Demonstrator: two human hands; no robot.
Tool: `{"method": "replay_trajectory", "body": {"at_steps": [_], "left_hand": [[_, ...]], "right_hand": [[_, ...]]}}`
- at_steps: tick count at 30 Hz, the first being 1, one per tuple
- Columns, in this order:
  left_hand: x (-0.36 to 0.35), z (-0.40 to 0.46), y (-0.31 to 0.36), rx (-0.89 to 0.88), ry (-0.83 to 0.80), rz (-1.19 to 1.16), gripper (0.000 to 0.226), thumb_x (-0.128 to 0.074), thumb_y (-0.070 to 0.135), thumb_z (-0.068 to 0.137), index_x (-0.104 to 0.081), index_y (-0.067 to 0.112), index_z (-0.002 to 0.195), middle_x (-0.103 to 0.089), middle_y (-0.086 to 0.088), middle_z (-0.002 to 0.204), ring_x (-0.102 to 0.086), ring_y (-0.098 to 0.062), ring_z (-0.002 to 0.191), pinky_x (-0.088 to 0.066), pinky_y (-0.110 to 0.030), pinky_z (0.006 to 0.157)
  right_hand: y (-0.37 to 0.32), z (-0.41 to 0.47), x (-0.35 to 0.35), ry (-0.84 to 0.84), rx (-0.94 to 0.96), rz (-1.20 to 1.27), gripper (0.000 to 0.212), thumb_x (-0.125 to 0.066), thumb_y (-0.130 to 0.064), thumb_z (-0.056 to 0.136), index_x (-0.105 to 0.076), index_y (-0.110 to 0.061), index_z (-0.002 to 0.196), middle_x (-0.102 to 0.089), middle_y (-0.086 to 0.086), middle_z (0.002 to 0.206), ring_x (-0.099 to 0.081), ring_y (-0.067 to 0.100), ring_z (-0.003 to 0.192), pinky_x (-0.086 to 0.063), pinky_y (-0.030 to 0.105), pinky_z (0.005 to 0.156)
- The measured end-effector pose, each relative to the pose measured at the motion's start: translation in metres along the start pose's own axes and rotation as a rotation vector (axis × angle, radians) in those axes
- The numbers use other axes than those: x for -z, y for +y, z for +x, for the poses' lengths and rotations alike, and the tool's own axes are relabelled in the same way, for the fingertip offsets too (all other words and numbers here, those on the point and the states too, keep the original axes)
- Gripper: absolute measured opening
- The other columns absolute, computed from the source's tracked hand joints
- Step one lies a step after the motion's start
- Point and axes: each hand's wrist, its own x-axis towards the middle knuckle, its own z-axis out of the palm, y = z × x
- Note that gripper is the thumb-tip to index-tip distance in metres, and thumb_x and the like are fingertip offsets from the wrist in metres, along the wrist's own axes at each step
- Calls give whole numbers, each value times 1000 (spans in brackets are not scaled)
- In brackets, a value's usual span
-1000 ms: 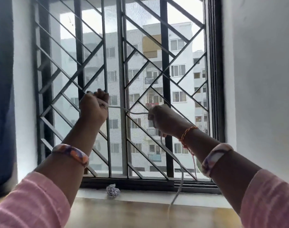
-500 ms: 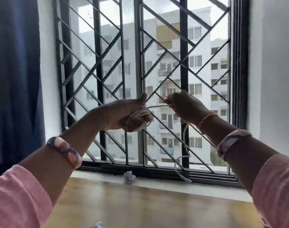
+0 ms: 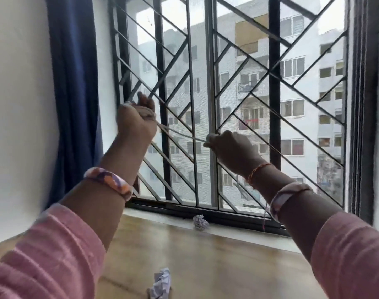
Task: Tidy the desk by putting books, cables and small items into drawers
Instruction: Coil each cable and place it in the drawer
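A blue curtain (image 3: 74, 87) is hanging at the far left, beside the barred window (image 3: 208, 100). In front of the bars the left hand (image 3: 139, 119) is raised in a fist, its fingers (image 3: 146, 104) closing around one end of a thin white cable (image 3: 180, 133); a bit of the cable is showing pale at the top of the fist. From there the cable is running taut, down and to the right, as a fine light line against the window. It is ending at the right hand (image 3: 231, 149), which is held lower, its fingers (image 3: 214, 138) pinching the cable tight. The cable is held in the air, well above the wooden worktop (image 3: 205, 260). Both forearms are wearing patterned bands and pink sleeves. One crumpled paper ball (image 3: 200, 222) is lying at the worktop's far edge, against the window sill, and a second crumpled paper (image 3: 161, 284) is lying at the near edge, partly cut off by the frame.
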Motion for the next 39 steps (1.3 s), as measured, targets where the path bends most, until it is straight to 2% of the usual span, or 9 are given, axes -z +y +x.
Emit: {"method": "replay_trajectory", "body": {"at_steps": [3, 7, 9, 11, 15, 22, 29, 34, 39], "left_hand": [[18, 17, 14, -141, 155, 237, 25, -19, 2, 94, -43, 5, 85, -51, -9, 72, -53, -14, 62, -42, -16, 38], [57, 29, 14, -518, -6, 1218, 28, -26, 3, 96, -44, 13, 77, -57, -6, 68, -55, -15, 59, -51, -32, 64], [67, 14, 19, -397, -277, 1696, 28, -32, 6, 98, -50, 10, 77, -60, -9, 70, -59, -18, 61, -54, -28, 62], [67, -9, 21, 43, -451, 1923, 28, -33, 8, 99, -54, -7, 89, -61, -12, 73, -61, -16, 58, -54, -20, 54], [54, -42, 32, 713, -613, 1484, 41, -31, 32, 97, -55, 0, 89, -64, -6, 66, -59, -10, 52, -50, -19, 49], [21, -67, 37, 382, -643, 587, 28, -42, 31, 87, -53, 8, 74, -55, 2, 46, -53, -4, 37, -44, -14, 35], [31, -6, 40, 13, -37, -51, 22, -26, 9, 100, -45, 9, 89, -55, -7, 61, -52, -12, 35, -46, -17, 41], [63, 11, 27, -304, 115, 494, 23, -30, 10, 101, -44, 8, 82, -57, -7, 71, -59, -7, 49, -50, -20, 51], [99, 10, 38, -504, -264, 1589, 25, -37, 19, 100, -51, 10, 81, -62, -3, 67, -61, -6, 53, -51, -20, 52]], "right_hand": [[-14, -3, -5, -13, 66, 182, 29, -45, -33, 96, -63, -10, 98, -65, 18, 72, -66, 35, 66, -49, 34, 53], [-26, 10, -5, 65, 101, 179, 36, -37, -43, 96, -61, -17, 100, -66, 12, 69, -65, 31, 60, -54, 40, 53], [-24, 16, -2, 139, 100, 166, 46, -29, -51, 94, -61, -19, 100, -66, 10, 71, -66, 31, 60, -52, 38, 52], [-19, 19, 1, 167, 93, 130, 50, -27, -56, 91, -60, -18, 97, -67, 10, 72, -66, 32, 62, -49, 34, 52], [-11, 22, -7, 179, 80, 128, 65, -14, -66, 84, -58, -18, 89, -64, 11, 61, -64, 31, 53, -49, 33, 47], [-28, 21, -25, 139, -26, 266, 63, -11, -59, 88, -52, -11, 86, -46, 2, 50, -57, 30, 44, -50, 37, 44], [-53, 19, -21, 19, 3, 230, 32, -36, -35, 99, -58, -12, 99, -64, 9, 68, -64, 28, 59, -55, 38, 56], [-89, 13, -14, -6, 174, 48, 11, -58, -25, 89, -61, -15, 92, -66, 1, 67, -65, 23, 54, -33, 25, 44], [-101, 30, -13, 176, 198, 52, 24, -84, -16, 61, -63, -19, 74, -60, -3, 53, -57, 17, 36, -28, 19, 36]]}}
